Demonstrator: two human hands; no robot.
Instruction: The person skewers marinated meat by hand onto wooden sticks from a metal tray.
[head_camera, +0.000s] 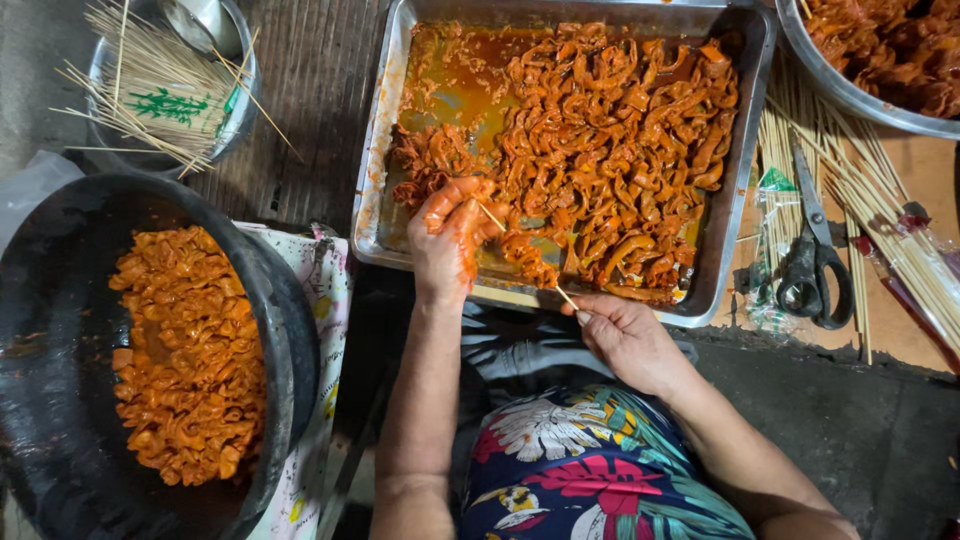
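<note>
My left hand (452, 235), smeared with orange sauce, pinches orange marinated meat pieces at the front left of a steel tray (375, 180). My right hand (625, 335) grips the lower end of a thin bamboo skewer (520, 250) at the tray's front rim. The skewer runs up and left to my left fingers, with a meat piece (525, 255) threaded on its middle. The tray holds a large heap of marinated meat strips (610, 150) in orange sauce.
A black basin (290, 330) of the same orange meat sits at left. A steel bowl with loose skewers (160, 85) is at top left. Scissors (815, 265) and more skewers (870, 190) lie right of the tray; another steel bowl of meat (880, 50) at top right.
</note>
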